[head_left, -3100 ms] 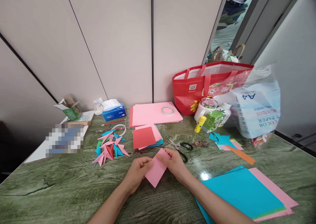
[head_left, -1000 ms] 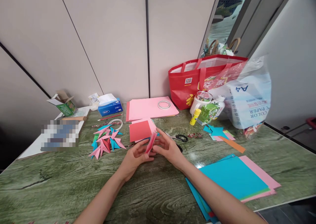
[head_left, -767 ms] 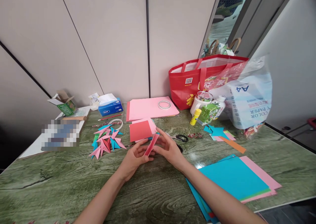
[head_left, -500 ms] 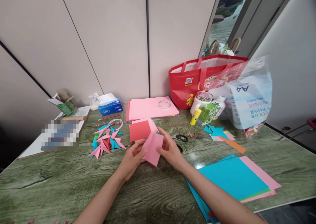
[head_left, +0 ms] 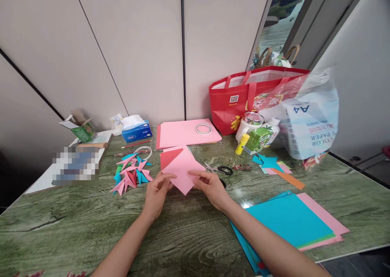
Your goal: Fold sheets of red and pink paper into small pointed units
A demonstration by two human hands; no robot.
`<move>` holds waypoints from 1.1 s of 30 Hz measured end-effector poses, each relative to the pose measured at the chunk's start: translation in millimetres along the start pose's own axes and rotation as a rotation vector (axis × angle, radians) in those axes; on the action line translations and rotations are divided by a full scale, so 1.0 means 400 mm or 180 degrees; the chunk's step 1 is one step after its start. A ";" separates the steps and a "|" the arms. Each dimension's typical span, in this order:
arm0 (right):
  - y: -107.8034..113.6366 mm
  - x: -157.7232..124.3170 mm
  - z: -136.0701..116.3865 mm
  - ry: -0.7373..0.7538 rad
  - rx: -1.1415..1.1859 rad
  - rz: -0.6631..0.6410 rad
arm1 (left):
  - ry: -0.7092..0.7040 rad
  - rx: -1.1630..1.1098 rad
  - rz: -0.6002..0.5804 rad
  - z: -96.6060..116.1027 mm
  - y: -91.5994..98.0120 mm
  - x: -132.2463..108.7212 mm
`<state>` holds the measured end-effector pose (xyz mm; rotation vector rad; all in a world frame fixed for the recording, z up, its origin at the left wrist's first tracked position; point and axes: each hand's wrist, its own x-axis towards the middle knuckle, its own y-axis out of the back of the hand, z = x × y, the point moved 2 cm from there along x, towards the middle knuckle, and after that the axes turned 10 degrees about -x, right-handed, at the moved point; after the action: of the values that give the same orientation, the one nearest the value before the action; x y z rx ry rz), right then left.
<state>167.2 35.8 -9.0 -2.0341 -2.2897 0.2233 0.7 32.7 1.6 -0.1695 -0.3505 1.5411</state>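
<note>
A pink square sheet of paper (head_left: 182, 169) is held up off the green table (head_left: 189, 240), turned like a diamond. My left hand (head_left: 157, 192) pinches its left corner and my right hand (head_left: 210, 186) pinches its right corner. Behind the sheet lies a small stack of red and pink squares (head_left: 167, 155). To the left of my hands sits a heap of folded pink and blue paper points (head_left: 131, 174).
Scissors (head_left: 219, 170) lie just right of my right hand. Blue and pink sheets (head_left: 289, 220) are stacked at the right front. Farther back are large pink sheets (head_left: 185, 132) with a tape ring (head_left: 203, 128), a tissue box (head_left: 137, 131), a glue stick (head_left: 242, 143), a red bag (head_left: 243, 98) and a paper pack (head_left: 310, 122).
The pink sheet was folded narrow and held edge-on a second ago; it is now spread open flat between both hands, which have moved apart to its side corners.
</note>
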 end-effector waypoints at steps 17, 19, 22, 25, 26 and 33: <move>0.014 0.001 -0.003 0.0294 -0.0335 0.0158 | 0.0833 0.0458 -0.0623 0.004 -0.008 -0.005; 0.016 0.002 -0.005 0.0331 -0.0377 0.0223 | 0.0820 0.0523 -0.0615 0.006 -0.009 -0.005; 0.016 0.002 -0.010 0.0359 -0.0257 0.0288 | 0.0700 0.0550 -0.0556 0.011 -0.008 -0.002; 0.016 0.001 -0.020 0.0385 0.0114 0.0314 | 0.0523 0.0388 -0.0327 0.013 0.003 0.005; 0.015 -0.001 -0.023 0.0423 0.0211 0.0260 | 0.0505 0.0278 -0.0266 0.012 0.007 0.008; -0.004 -0.015 -0.030 0.0721 0.0037 -0.0630 | 0.0556 -0.0461 -0.0221 0.016 0.015 0.014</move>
<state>168.3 30.4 3.6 -1.7114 -2.3173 -0.0055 -7.2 37.8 6.2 -0.3987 -0.3260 1.4212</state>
